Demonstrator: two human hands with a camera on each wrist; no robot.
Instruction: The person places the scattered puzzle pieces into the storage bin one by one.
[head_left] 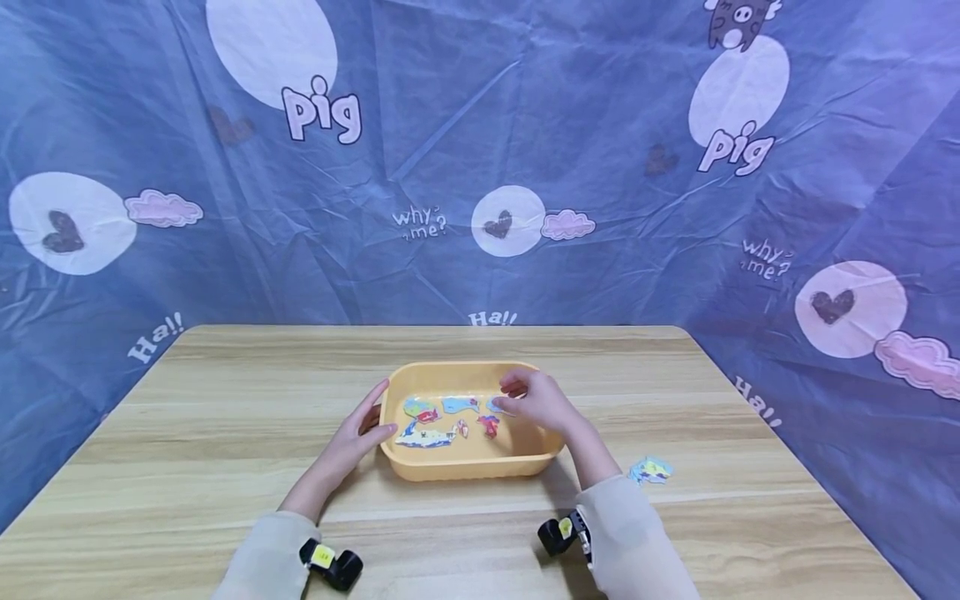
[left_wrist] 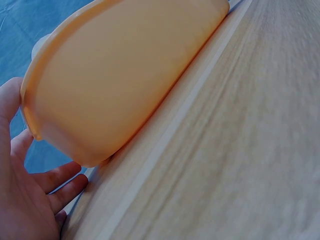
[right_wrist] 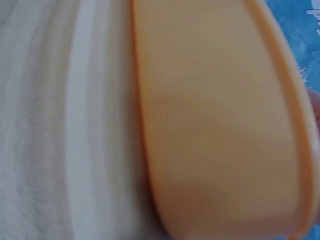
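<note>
A shallow yellow-orange plastic basin (head_left: 472, 468) sits on the wooden table. My left hand (head_left: 358, 429) holds its left end, thumb at the rim and the other fingers outside; in the left wrist view this hand (left_wrist: 30, 185) is beside the basin wall (left_wrist: 115, 75). My right hand (head_left: 536, 402) reaches over the right side into the basin, thumb and fingers apart, above a light blue flat piece (head_left: 493, 406). Other flat printed pieces lie inside: a blue one (head_left: 460, 405), a green-and-red one (head_left: 422, 409), a white-and-blue one (head_left: 424, 437) and a red one (head_left: 489, 426).
One more blue-and-yellow flat piece (head_left: 651, 470) lies on the table (head_left: 225, 467), right of the basin by my right forearm. A blue printed cloth (head_left: 450, 125) hangs behind the table. The right wrist view shows mostly the basin's outer wall (right_wrist: 215, 110).
</note>
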